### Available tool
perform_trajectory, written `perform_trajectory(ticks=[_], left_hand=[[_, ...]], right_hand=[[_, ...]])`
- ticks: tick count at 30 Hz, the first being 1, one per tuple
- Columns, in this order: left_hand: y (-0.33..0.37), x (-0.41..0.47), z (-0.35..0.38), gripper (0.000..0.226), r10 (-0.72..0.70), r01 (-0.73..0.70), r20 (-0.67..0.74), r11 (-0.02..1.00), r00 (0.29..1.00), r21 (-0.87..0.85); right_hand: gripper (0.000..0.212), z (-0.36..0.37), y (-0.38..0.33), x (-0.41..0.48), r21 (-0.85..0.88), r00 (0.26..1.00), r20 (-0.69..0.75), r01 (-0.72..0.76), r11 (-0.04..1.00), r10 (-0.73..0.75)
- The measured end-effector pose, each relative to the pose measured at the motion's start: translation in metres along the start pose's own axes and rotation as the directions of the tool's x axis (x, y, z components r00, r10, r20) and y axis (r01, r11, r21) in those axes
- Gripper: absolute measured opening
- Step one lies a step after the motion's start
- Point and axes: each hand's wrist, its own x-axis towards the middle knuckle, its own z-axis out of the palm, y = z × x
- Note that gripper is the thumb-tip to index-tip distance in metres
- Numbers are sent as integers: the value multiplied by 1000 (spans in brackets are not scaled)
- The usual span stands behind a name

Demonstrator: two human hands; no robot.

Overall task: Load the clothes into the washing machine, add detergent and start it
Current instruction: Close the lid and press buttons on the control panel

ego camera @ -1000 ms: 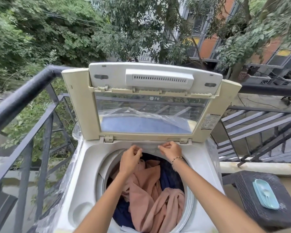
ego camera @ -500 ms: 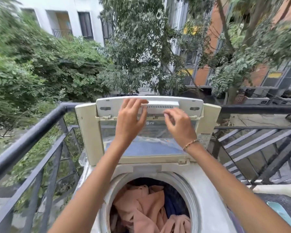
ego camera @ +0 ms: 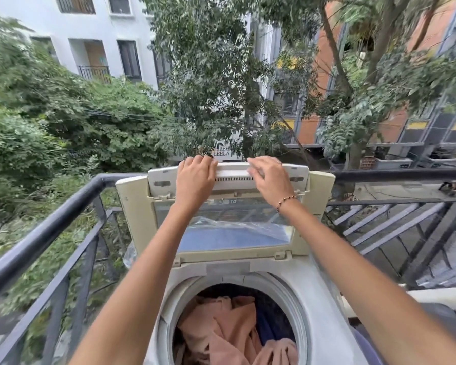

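Surroundings: Leafy trees are filling most of the view beyond the balcony, with a white building behind them on the left and an orange building on the right.
Railing: A dark metal railing is running around the balcony, passing just beside the machine on the left and behind it.
Washing machine: The white top-loading washing machine is sitting in the railing's corner, directly below my outstretched arms.
Lid: The cream lid is standing raised, close to upright, hinged at the back of the machine. Crumpled clear plastic is showing in its window.
Drum: The round drum is lying uncovered in front of the lid.
Clothes: The clothes are sitting inside the drum. A pink garment is heaped in the middle, and dark blue fabric is lying beside it to the right.
Left hand: My left hand is gripping the lid's top edge, with the fingers curling over it just left of the vented handle strip.
Right hand: My right hand is gripping the same edge at the strip's right end. The fingers are bending over it, though they are slightly blurred.
Bracelet: A beaded bracelet is circling my right wrist.
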Motion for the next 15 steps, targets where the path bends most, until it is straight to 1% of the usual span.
perform_trajectory(ticks=[2,4,8,10,12,14,15], left_hand=[[0,-6,-3,39,28,-28,-3,999,1000,31],[-1,-13,-7,37,50,-51,27,998,998,44],[2,-31,-23,38,57,-58,47,998,997,9],[6,-43,-34,38,54,-54,48,999,997,-3],[10,-57,-46,35,46,-47,45,999,998,22],[15,-73,-57,36,21,-25,114,999,993,36],[18,-83,-62,38,7,-13,164,999,986,35]], right_hand=[[32,-10,-2,-2,18,999,40,-7,1000,6],[30,-18,-4,-5,33,996,89,-21,999,18],[23,-39,-4,-14,118,980,191,-74,990,50],[23,-46,-4,-24,60,962,273,-33,998,15],[29,-51,-5,-37,-58,937,346,68,996,-44],[34,-56,-8,-52,-151,913,399,155,976,-84],[36,-58,-8,-61,-168,900,426,183,969,-96]])
